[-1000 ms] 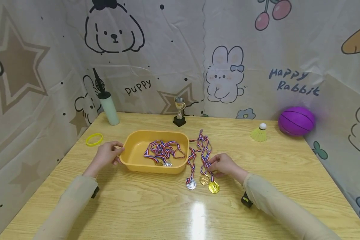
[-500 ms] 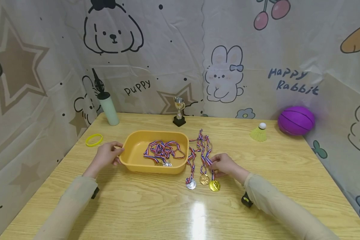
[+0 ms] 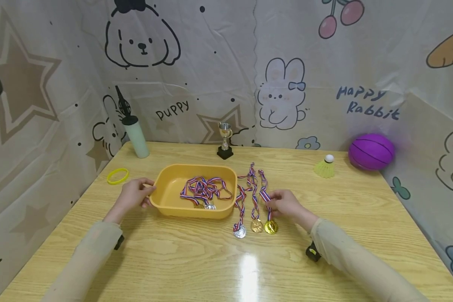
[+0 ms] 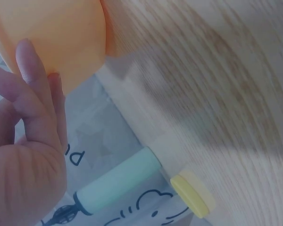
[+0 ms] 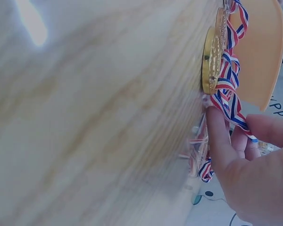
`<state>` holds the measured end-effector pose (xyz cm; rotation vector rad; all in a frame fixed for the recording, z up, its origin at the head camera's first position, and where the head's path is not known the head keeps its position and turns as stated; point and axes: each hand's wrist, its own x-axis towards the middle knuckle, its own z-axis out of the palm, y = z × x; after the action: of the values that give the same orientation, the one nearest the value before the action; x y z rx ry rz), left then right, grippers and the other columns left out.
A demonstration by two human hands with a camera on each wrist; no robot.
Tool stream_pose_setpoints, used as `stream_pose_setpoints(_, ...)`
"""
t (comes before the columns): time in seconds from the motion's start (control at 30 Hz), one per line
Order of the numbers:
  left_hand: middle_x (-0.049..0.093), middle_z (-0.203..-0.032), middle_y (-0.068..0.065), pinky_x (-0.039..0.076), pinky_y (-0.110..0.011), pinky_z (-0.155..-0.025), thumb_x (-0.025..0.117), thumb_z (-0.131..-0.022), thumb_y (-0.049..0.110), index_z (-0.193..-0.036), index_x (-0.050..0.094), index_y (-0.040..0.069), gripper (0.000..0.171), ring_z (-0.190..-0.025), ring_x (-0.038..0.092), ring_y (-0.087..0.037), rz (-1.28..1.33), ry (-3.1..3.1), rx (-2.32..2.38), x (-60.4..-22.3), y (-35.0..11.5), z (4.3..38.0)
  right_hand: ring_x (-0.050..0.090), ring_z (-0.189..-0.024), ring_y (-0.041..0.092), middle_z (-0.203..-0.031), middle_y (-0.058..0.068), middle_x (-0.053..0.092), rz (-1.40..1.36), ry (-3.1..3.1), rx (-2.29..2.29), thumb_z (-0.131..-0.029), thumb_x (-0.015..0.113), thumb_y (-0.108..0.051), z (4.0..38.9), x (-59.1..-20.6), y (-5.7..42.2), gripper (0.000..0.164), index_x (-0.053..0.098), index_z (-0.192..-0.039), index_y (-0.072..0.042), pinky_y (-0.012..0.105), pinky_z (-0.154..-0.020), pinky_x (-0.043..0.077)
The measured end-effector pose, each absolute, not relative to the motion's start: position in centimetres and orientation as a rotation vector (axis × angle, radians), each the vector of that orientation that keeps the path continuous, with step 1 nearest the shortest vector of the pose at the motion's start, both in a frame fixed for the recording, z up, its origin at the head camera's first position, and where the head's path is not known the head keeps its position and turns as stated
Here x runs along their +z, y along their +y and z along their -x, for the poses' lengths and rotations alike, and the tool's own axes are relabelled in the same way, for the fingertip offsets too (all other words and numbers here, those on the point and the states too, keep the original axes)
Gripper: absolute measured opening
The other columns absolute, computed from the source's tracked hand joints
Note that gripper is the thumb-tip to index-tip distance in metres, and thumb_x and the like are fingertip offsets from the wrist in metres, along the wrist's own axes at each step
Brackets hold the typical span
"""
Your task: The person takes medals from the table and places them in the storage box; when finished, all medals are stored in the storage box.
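Pinching the red, white and blue striped ribbon (image 3: 264,196) of a shiny gold round medal (image 3: 271,227) between thumb and fingers, the right hand (image 3: 287,203) has it beside a coppery round medal (image 3: 256,226) and a silver round medal (image 3: 239,231) on the pale wooden table (image 3: 173,260). The left hand (image 3: 133,193) rests loosely straightened fingers against the orange-yellow plastic tub (image 3: 196,213) (not gripping, I think). I'd guess three are nearly laid out, with a striped ribbon tangle (image 3: 201,187) and at least two more medals left inside.
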<state>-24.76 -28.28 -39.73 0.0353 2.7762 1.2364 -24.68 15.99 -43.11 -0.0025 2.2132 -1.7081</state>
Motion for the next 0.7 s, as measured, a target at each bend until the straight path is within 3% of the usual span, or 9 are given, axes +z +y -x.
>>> stream_pose_setpoints(0.3, 0.064, -0.078, -0.014, 0.053, -0.024, -0.049, 0.052, -0.099, 0.014, -0.122, 0.053, -0.009, 0.033, -0.057, 0.065, -0.017, -0.04, 2.773, 1.243, -39.8, -28.3, 24.8, 0.065, -0.075, 0.012, -0.087, 0.008, 0.06, -0.011, 2.118, -1.775, -0.091, 0.053, 0.007, 24.7, -43.0, 16.2, 0.03, 0.046, -0.118, 0.018, 0.033, -0.071, 0.06)
stream_pose_setpoints(0.7, 0.064, -0.076, -0.012, 0.053, -0.024, -0.049, 0.052, -0.099, 0.014, -0.123, 0.053, -0.009, 0.033, -0.057, 0.066, -0.019, -0.043, 2.787, 1.234, -39.7, -28.3, 24.7, 0.065, -0.073, 0.013, -0.088, 0.01, 0.063, 0.006, 2.084, -1.787, -0.091, 0.054, 0.006, 24.5, -43.2, 17.0, 0.03, 0.046, -0.118, 0.017, 0.03, -0.066, 0.06)
